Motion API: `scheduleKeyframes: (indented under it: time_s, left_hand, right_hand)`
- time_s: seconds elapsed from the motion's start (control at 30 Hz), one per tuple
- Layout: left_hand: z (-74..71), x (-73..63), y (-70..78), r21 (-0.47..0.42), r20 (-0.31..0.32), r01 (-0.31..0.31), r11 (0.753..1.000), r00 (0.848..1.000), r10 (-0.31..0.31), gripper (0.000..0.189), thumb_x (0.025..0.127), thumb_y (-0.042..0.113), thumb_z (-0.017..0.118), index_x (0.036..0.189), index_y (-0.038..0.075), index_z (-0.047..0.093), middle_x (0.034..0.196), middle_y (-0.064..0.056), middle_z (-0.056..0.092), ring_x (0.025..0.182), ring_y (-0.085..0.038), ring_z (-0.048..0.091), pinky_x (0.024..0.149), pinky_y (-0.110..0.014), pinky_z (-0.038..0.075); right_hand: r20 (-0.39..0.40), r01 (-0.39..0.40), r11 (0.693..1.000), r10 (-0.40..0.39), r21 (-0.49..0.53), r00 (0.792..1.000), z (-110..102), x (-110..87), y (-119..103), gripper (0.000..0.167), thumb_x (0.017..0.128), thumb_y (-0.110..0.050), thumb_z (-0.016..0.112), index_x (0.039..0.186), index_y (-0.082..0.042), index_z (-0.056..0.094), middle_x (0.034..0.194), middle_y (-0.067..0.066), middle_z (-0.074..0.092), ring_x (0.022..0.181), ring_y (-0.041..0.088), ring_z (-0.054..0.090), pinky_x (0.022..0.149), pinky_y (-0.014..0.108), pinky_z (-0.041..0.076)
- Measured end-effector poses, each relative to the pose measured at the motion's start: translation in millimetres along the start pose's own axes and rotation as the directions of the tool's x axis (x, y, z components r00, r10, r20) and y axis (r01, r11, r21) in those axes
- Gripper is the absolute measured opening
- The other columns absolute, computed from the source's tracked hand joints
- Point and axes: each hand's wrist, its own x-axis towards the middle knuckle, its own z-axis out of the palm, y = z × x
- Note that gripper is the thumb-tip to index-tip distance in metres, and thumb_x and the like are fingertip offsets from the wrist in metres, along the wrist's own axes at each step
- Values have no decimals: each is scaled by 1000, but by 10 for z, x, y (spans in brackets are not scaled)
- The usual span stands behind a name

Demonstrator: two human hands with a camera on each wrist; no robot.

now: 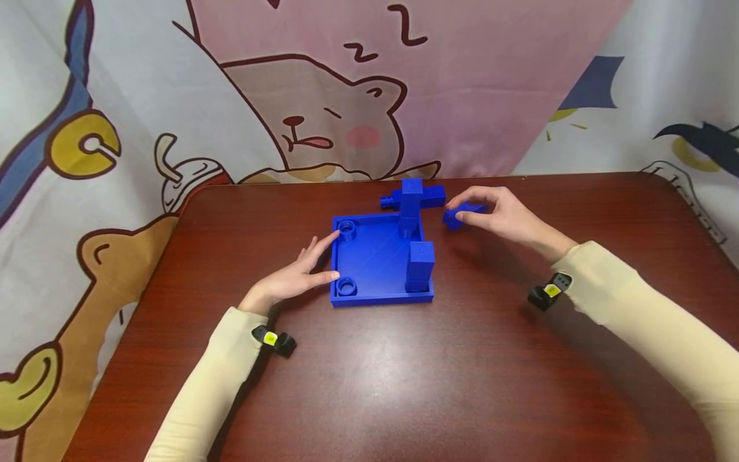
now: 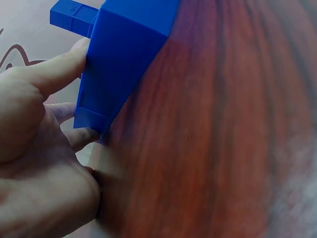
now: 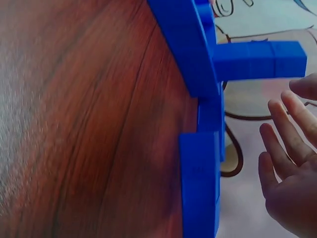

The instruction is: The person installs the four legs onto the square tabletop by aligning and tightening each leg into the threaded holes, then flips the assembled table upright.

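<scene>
Behind upright post (image 1: 411, 202), lying post (image 1: 433, 196), bear curtain (image 1: 491, 83)

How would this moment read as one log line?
left hand: touching tray; right hand: over loose post; on tray: two posts standing, two sockets empty

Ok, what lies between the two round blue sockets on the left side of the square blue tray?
Just bare floor of the tray, between the far socket and the near socket; the head view shows it.
</scene>
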Motion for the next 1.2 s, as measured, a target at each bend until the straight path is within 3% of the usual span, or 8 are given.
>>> scheduleKeyframes:
  time_s: [0.13, 0.27, 0.4, 0.57, 0.83, 1.07, 1.2]
  left_hand:
    - [-1, -4, 11, 3, 4, 4, 1000, 1000, -4, 77, 98, 32, 56, 157, 25, 7, 162, -3, -1, 143, -29, -18, 106, -66, -8]
    - [-4, -11, 6, -1, 5, 10, 1000, 1000, -10, 77, 98, 32, 57, 157, 26, 7, 162, -1, -1, 143, -28, -18, 106, -66, -8]
    - [-2, -3, -7, -1, 6, 16, 1000, 1000, -16, 78, 98, 34, 57, 157, 28, 7, 162, 2, -1, 143, -26, -18, 107, -65, -7]
    - [0, 9, -26, 10, 7, 7, 1000, 1000, -7, 78, 98, 35, 57, 157, 28, 7, 161, 2, -1, 143, -26, -18, 107, -64, -7]
    - [1, 12, -24, 12, 7, -21, 1000, 1000, 21, 78, 98, 34, 57, 157, 25, 8, 162, 0, 0, 143, -28, -17, 108, -62, -9]
    - [-12, 12, -42, 6, 0, -23, 1000, 1000, 23, 78, 97, 36, 58, 157, 26, 8, 162, 0, 1, 143, -28, -18, 107, -62, -9]
    - [-15, 10, -41, 5, 1, -24, 1000, 1000, 24, 77, 98, 33, 58, 157, 25, 9, 162, 0, 1, 143, -28, -18, 108, -60, -10]
  right_hand:
    - [-11, -13, 999, 13, -37, 1000, -25, 29, 52, 19, 90, -4, 67, 109, 1, 69, 108, 16, 68, 95, 9, 60, 81, 18, 43]
    - [-14, -10, 998, 9, -63, 1000, -48, 24, -19, 19, 89, 2, 65, 108, 4, 67, 106, 21, 66, 89, 5, 58, 78, 16, 41]
    - [-24, -35, 994, 33, -101, 999, -80, 15, -43, 20, 88, 4, 64, 108, 6, 67, 107, 23, 65, 87, 7, 56, 75, 18, 40]
    - [-50, -73, 991, 68, -108, 996, -120, 57, 212, 23, 90, -1, 65, 112, 2, 68, 112, 18, 65, 93, 19, 54, 74, 24, 38]
    - [-23, -86, 993, 84, -81, 996, -145, 114, 534, 26, 91, -8, 66, 117, -4, 68, 119, 12, 63, 108, 27, 54, 89, 31, 39]
    - [51, -50, 988, 59, -149, 997, -113, 128, 556, 31, 89, -4, 67, 121, -6, 66, 120, 12, 63, 99, 21, 58, 81, 19, 43]
    - [63, -8, 988, 18, -153, 998, -91, 139, 549, 33, 88, -1, 68, 121, -3, 65, 122, 15, 62, 104, 24, 56, 83, 19, 42]
